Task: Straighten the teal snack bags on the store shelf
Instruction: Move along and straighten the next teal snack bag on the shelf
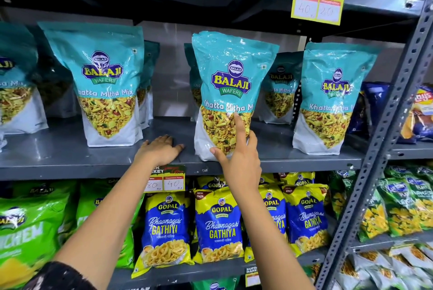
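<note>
Several teal Balaji snack bags stand on the grey middle shelf (70, 160). The middle teal bag (230, 83) stands upright at the shelf's front edge. My right hand (239, 156) presses against its lower front, index finger pointing up and thumb at its bottom left; I cannot tell if it grips. My left hand (159, 150) lies flat and palm down on the bare shelf, left of that bag, holding nothing. Another teal bag (103, 83) stands further left, and a third teal bag (328, 97) leans a little at the right. More teal bags stand behind in the back row.
Blue and yellow Gopal bags (218, 224) fill the shelf below, with green bags (30, 226) to their left. A price tag (167, 180) hangs on the shelf edge under my left wrist. A grey perforated upright (384, 139) bounds the right side. Another price tag (316, 0) hangs above.
</note>
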Action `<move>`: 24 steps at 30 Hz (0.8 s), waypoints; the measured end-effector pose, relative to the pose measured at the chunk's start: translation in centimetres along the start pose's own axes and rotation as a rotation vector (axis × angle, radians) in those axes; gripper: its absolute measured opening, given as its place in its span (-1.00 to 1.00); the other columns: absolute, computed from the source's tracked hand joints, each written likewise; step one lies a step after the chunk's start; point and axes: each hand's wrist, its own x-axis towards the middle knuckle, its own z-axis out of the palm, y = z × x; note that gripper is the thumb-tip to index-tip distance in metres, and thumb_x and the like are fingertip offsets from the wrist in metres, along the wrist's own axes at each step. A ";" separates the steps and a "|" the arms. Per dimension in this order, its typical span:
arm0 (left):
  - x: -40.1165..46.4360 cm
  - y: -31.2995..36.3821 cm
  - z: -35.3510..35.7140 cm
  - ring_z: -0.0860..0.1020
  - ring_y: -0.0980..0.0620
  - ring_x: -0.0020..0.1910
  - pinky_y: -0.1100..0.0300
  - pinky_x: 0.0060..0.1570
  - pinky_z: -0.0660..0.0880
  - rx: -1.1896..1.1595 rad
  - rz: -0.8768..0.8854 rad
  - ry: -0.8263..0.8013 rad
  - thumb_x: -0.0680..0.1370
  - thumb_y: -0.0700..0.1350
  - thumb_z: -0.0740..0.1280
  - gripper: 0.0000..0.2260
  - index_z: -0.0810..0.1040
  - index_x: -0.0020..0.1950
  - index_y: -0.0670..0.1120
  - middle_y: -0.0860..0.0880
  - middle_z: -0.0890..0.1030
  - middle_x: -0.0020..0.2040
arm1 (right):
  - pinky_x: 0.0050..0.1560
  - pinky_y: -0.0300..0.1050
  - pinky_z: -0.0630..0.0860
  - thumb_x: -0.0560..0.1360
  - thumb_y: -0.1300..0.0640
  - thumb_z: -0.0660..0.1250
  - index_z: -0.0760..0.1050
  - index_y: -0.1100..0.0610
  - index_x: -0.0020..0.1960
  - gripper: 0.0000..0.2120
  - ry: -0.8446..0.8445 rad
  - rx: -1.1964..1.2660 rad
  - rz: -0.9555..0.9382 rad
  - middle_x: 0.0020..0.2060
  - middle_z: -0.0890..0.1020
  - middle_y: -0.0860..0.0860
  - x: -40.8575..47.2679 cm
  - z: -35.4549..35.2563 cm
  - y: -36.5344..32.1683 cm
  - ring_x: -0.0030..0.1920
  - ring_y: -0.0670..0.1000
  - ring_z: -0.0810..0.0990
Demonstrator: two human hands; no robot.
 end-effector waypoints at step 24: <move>-0.7 0.3 -0.5 0.03 0.02 0.58 -0.08 0.52 -0.04 -0.008 -0.004 -0.021 0.61 0.23 -0.04 -0.39 0.06 0.58 -0.06 -0.02 0.03 0.61 | 0.02 0.21 0.50 0.44 -0.07 0.45 -0.05 -0.26 0.53 -0.13 0.019 -0.015 0.001 0.44 0.26 0.13 1.9 1.7 -0.1 0.23 0.31 0.47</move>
